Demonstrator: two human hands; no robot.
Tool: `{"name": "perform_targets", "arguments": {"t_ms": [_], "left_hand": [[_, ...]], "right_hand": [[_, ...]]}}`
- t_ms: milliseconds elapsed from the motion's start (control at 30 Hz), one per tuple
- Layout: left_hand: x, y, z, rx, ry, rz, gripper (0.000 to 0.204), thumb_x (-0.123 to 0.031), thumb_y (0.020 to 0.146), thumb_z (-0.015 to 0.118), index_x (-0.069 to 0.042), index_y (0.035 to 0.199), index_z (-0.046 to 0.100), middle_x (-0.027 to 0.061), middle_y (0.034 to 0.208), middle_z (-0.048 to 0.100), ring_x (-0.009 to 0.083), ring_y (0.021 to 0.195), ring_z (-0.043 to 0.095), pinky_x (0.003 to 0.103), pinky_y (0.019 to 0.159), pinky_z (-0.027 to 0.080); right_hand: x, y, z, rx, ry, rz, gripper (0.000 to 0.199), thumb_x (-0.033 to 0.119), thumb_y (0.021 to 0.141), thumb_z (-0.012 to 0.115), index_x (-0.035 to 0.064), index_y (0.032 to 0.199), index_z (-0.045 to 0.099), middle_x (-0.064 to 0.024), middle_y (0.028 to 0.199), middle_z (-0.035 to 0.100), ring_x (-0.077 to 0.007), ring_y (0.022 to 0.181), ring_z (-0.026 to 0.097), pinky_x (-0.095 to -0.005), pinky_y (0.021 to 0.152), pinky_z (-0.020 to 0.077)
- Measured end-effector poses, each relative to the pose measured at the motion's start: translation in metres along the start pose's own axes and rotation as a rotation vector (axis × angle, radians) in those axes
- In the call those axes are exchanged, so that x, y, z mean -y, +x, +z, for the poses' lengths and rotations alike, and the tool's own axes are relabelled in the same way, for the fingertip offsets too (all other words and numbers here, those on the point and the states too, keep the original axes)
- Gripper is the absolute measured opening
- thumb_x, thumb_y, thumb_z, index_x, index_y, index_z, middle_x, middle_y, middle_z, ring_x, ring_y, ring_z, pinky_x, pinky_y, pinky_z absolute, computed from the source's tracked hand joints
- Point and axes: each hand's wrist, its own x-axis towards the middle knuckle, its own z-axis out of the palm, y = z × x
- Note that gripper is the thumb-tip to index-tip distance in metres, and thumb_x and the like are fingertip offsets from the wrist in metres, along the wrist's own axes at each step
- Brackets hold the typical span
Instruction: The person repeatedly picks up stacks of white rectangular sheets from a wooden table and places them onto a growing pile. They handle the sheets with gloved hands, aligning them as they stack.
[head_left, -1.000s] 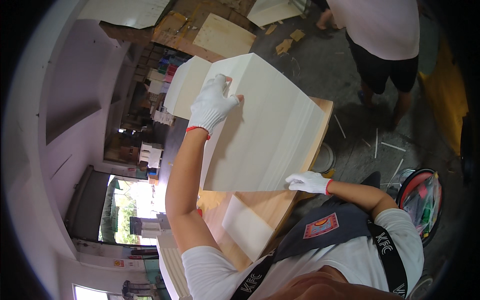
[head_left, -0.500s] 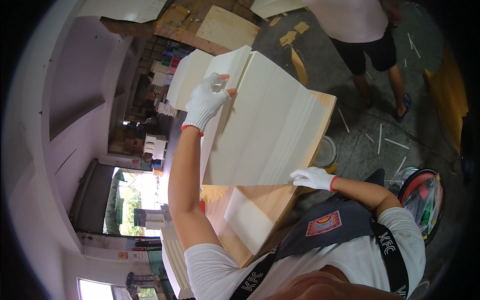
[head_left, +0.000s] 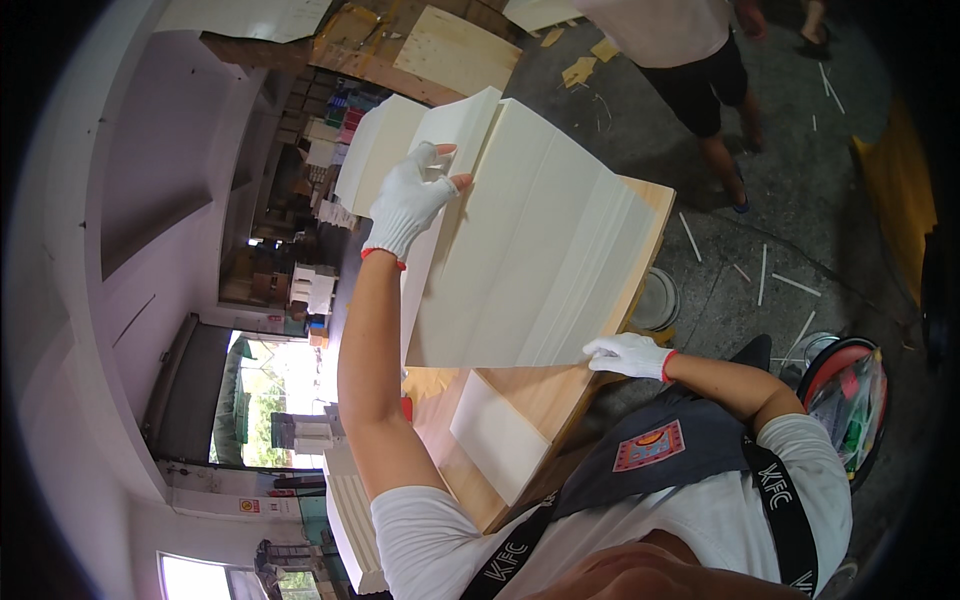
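Centre frame: cream sheets (head_left: pixel 540 250) fanned on the wooden surface (head_left: pixel 520 400). Gloved left hand (head_left: pixel 410 200) pinched the top sheet's far edge; right hand (head_left: pixel 628 355) pressed flat, fingers spread, at lower right corner.

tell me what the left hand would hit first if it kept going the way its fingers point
Probably nothing new: the left hand already lies on the raised top sheet of the cream sheet stack, fingers pointing along it. Past that sheet's far edge lie plywood boards, though depth is unclear.
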Motion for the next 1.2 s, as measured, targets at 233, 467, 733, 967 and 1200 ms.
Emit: {"name": "perform_targets", "arguments": {"t_ms": [233,467,733,967,1200], "left_hand": [[-0.001,-0.001,-0.001,-0.014,0.025,0.018,0.063,-0.039,0.079,0.081,-0.013,0.133,0.062,0.0177,0.113,0.071,0.0243,0.101,0.068,0.035,0.090,0.051],[0.000,0.000,-0.001,-0.033,0.032,0.038,0.059,-0.035,0.080,0.080,-0.013,0.132,0.063,0.0171,0.110,0.072,0.0238,0.100,0.068,0.035,0.089,0.052],[-0.007,-0.019,0.017,-0.369,0.193,0.184,0.047,-0.031,0.083,0.070,-0.010,0.124,0.064,0.0167,0.105,0.074,0.0317,0.094,0.072,0.039,0.084,0.056],[-0.018,-0.020,0.016,-0.338,0.238,0.098,0.051,-0.038,0.085,0.068,-0.013,0.129,0.060,0.0176,0.106,0.073,0.0348,0.095,0.072,0.044,0.082,0.055],[-0.035,-0.030,0.016,-0.311,0.348,-0.136,0.056,-0.041,0.086,0.062,-0.016,0.135,0.054,0.0207,0.107,0.072,0.0421,0.100,0.069,0.052,0.086,0.053]], "right_hand": [[-0.006,0.003,0.002,-0.003,0.010,0.003,0.051,0.048,0.097,0.059,0.0125,0.134,0.059,-0.0128,0.121,0.069,-0.0270,0.112,0.066,-0.0369,0.095,0.0492],[-0.007,0.000,0.003,-0.014,0.004,-0.003,0.051,0.049,0.097,0.059,0.0131,0.134,0.060,-0.0131,0.122,0.069,-0.0279,0.113,0.066,-0.0382,0.097,0.0484],[0.078,0.010,-0.049,-0.551,-0.050,-0.509,0.044,0.033,0.095,0.066,0.0055,0.129,0.062,-0.0165,0.119,0.068,-0.0332,0.114,0.063,-0.0397,0.098,0.0483],[0.224,0.096,-0.202,-0.980,-1.006,-0.847,0.027,0.025,0.092,0.060,0.0078,0.113,0.063,-0.0135,0.106,0.067,-0.0305,0.105,0.062,-0.0441,0.099,0.0436],[0.227,0.111,-0.199,-0.958,-1.036,-0.776,0.033,0.028,0.093,0.058,0.0088,0.119,0.062,-0.0137,0.090,0.069,-0.0326,0.094,0.065,-0.0439,0.096,0.0443]]}}
